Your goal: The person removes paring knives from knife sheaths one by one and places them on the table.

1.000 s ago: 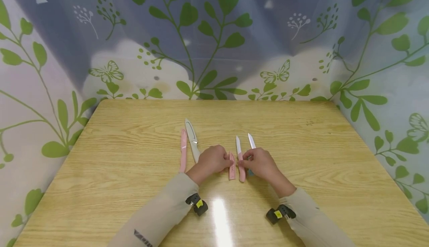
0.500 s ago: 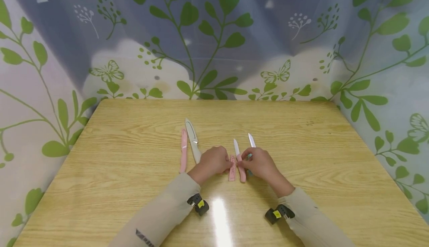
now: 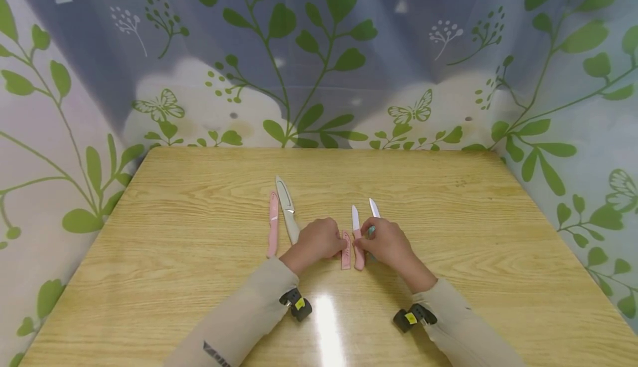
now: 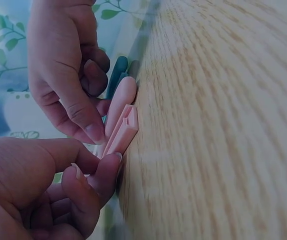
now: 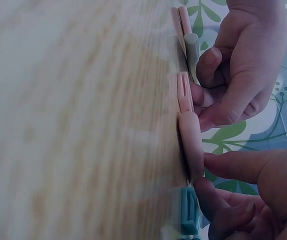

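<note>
My left hand (image 3: 319, 237) pinches a pink knife sheath (image 3: 346, 252) between thumb and finger, near the table's middle. Beside it, my right hand (image 3: 391, 241) pinches the handle of a pink paring knife (image 3: 359, 256), whose bare blade points away from me. Sheath and knife lie side by side on the tabletop, open end of the sheath toward me in the left wrist view. Under and behind the right hand lie a teal sheath (image 5: 189, 210) and a teal-handled knife (image 4: 117, 71); its bare blade (image 3: 374, 207) shows past the fingers. The right hand mostly covers both in the head view.
Left of my left hand lie a sheathed pink knife (image 3: 273, 226) and a larger cream knife (image 3: 286, 203) in its cover. The wooden table (image 3: 199, 300) ends at a leaf-patterned curtain (image 3: 309, 79) behind and at the sides.
The pink sheath has slid slightly toward me. The pink knife's blade swung left, then back right, its tip a little nearer me. More teal shows between the right fingers.
</note>
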`<state>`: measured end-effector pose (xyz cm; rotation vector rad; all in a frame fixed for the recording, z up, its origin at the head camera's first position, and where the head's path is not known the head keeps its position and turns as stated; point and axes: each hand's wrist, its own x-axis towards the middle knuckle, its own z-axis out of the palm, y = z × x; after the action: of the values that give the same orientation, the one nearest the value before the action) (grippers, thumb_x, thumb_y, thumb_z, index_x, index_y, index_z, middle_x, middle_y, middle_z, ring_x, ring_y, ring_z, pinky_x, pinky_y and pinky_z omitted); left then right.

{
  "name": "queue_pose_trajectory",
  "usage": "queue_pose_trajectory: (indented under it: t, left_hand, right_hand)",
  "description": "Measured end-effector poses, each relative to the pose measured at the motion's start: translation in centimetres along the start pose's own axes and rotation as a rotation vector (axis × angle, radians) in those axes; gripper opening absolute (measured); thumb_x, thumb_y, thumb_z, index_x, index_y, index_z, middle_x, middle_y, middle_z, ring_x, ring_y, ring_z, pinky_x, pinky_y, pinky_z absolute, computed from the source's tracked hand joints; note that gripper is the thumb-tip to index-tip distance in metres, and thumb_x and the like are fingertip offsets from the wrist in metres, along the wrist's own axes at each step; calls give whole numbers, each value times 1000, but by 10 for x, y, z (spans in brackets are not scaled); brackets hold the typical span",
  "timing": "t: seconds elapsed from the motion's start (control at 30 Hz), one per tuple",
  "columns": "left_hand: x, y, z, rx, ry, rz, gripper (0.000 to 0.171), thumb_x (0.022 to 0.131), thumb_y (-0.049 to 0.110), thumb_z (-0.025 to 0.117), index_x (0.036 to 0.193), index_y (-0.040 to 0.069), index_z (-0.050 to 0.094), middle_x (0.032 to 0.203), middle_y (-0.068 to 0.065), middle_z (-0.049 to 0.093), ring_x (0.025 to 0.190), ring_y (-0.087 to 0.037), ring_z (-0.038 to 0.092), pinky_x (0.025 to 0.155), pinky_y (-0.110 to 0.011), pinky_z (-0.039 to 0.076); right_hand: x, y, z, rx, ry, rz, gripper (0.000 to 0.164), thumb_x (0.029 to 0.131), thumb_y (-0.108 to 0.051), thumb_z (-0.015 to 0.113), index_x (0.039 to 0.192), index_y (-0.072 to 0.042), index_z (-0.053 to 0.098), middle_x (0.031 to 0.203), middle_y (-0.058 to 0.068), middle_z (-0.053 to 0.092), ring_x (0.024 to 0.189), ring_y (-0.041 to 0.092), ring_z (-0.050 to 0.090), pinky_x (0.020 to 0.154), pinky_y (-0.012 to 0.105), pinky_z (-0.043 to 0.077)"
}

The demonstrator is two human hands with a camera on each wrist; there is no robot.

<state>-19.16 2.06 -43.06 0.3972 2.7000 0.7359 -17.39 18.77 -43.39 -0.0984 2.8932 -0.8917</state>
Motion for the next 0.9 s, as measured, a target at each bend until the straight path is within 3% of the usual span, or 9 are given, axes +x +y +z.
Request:
queue_pose_trajectory:
  t: [0.17, 0.47, 0.73, 0.9]
  left_hand:
    - [0, 0, 1, 13, 10, -4, 40, 83, 20, 64, 44, 14, 56, 39, 7, 49, 37, -8, 41, 34, -21, 24]
    - [0, -1, 0, 23, -1, 5, 37, 84, 21, 62, 49, 11, 65, 40, 7, 51, 38, -8, 42, 35, -22, 26]
    - [-1, -2, 0, 21, 25, -8, 52, 91, 34, 55, 44, 17, 42, 39, 7, 37, 36, -9, 34, 34, -23, 22]
    - [-1, -5, -2, -7, 43, 2, 54, 93, 40, 52, 45, 18, 41, 39, 7, 35, 35, -7, 31, 33, -22, 21]
  right_hand:
    - [0, 1, 1, -7, 9, -8, 23, 79, -21, 74, 94, -5, 65, 60, 1, 58, 51, 13, 47, 45, 25, 36]
    - [-1, -1, 0, 1, 10, 0, 25, 80, -21, 73, 96, -4, 65, 62, 2, 60, 53, 14, 49, 47, 26, 37]
    - [-2, 0, 0, -5, 22, 5, 24, 83, -23, 69, 97, -4, 65, 65, 3, 62, 54, 15, 50, 47, 26, 39]
    - [-3, -1, -1, 10, 33, -10, 24, 84, -23, 68, 96, -3, 65, 62, 3, 61, 51, 14, 48, 46, 26, 38]
